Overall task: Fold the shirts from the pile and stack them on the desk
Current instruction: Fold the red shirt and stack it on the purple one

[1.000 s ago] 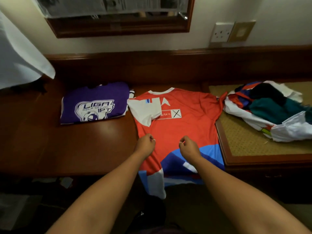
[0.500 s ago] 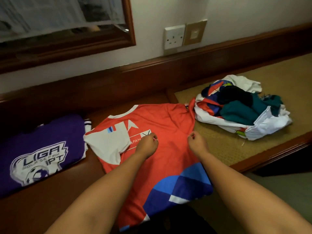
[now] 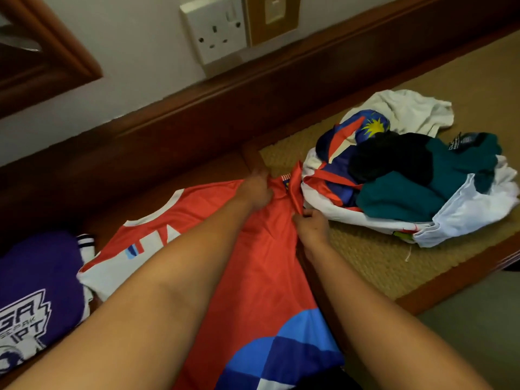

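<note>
Head view: red shirt (image 3: 264, 266) lies flat on the wooden desk (image 3: 183, 170), hem hanging off the near edge. My left hand (image 3: 257, 188) grips its far right sleeve area; my right hand (image 3: 311, 225) pinches the right edge just below. Unfolded pile (image 3: 416, 175) sits on the woven mat (image 3: 365, 263), touching that sleeve. Folded purple shirt (image 3: 36, 282) lies left, beside the red one.
</note>
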A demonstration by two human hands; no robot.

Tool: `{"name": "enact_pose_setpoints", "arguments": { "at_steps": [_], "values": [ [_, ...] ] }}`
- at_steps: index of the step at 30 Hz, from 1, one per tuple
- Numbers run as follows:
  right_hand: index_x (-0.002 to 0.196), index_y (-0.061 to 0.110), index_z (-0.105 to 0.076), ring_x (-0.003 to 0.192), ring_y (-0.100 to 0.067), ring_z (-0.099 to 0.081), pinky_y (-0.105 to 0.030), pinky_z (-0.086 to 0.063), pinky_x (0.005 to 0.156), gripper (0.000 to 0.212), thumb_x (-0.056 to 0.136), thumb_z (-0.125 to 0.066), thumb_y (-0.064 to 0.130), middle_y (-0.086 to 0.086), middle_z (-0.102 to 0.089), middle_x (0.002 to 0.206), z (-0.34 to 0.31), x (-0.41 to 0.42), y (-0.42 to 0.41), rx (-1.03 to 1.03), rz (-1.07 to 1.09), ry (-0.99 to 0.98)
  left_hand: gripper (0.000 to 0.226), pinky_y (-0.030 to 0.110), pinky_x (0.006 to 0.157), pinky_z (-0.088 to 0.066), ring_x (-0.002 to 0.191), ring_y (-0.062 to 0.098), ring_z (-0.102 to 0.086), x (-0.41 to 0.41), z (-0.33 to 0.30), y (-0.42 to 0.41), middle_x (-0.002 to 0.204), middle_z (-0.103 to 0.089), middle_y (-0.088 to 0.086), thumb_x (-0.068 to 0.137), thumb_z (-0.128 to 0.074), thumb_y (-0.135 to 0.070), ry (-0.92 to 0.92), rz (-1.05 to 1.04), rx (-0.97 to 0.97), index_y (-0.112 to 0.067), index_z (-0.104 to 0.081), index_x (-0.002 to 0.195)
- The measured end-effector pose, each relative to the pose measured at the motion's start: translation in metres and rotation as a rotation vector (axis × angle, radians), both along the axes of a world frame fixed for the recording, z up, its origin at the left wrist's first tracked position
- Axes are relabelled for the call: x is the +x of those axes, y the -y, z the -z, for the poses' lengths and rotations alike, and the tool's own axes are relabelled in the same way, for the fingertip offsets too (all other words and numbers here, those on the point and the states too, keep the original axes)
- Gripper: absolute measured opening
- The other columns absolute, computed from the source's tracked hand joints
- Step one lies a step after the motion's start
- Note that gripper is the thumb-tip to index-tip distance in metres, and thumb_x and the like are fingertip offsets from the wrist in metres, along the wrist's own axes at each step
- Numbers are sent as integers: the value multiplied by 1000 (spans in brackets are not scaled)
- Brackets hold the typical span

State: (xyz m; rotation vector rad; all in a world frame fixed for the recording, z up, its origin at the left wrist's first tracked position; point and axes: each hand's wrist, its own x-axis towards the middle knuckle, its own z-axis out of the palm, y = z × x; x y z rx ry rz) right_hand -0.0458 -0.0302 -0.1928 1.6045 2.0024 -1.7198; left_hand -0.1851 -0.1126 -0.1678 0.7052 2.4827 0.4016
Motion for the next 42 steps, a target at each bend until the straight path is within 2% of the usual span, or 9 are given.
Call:
{"name": "enact_pose_setpoints", "arguments": {
  "at_steps": [3,11,14,19,24,27,34,39,42],
  "values": [
    [68,16,-58,67,-22,-60,-46,-53,71,12,69,-65,26,-5,-65,71,2,-5,3,-61,39,-60,48,36,96,-43,118,37,-54,-9,7,-13,133,-52,24,84,-57,-8,9,-16,-12,-4,-49,132],
    [84,14,-54,71,-19,-52,-31,-42,66,16,68,-56,10,-8,-60,79,-19,-4,17,-84,109,-329,18,26,78,-42,100,30,-63,-29,-11,6,103,-69,18,84,-58,0,106,-195,251,1,-69,99],
    [104,7,-56,87,-19,-55,-32,-45,82,30,75,-58,-2,-12,-62,95,-28,0,28,39,63,-419,18,13,68,-39,84,17,-58,-28,-25,29,95,-66,12,85,-58,5,143,-230,324,3,-68,100],
    [116,1,-56,103,-23,-50,-33,-41,93,46,72,-44,-1,-18,-56,108,-41,28,75,543,-628,-599,19,11,71,-41,73,5,-60,-22,-32,84,96,-69,20,82,-58,11,162,-305,393,6,-68,97],
    [118,12,-61,103,-34,-59,-40,-48,89,52,73,-35,18,-14,-61,114,-18,76,120,574,-1255,-417,20,10,42,-35,54,10,-46,19,-22,144,69,-54,4,95,-46,1,348,-618,397,-12,-61,89],
    [111,6,-66,100,-34,-61,-33,-45,89,47,74,-38,14,-15,-65,109,-10,91,127,459,-1170,-348,22,26,58,-45,67,25,-57,47,1,176,82,-63,15,96,-51,-24,370,-741,263,-13,-61,80],
    [108,0,-66,97,-39,-60,-37,-43,90,42,73,-44,5,-21,-61,103,8,95,99,531,-879,-180,50,43,98,-42,117,39,-49,87,18,185,124,-53,22,90,-58,-39,-9,-608,-67,-7,-53,128],
    [120,6,-61,93,-41,-57,-44,-50,79,41,79,-60,10,-22,-58,101,6,82,88,688,-1004,-43,42,45,99,-39,120,37,-43,88,21,183,128,-48,20,94,-52,-37,-114,-531,-221,-9,-54,125],
    [113,13,-65,80,-37,-59,-41,-50,66,44,69,-73,12,-16,-57,88,8,75,93,777,-1106,-33,32,43,96,-41,115,37,-49,79,21,187,121,-57,18,97,-45,-28,-114,-577,-86,-8,-62,116]
  ]
}}
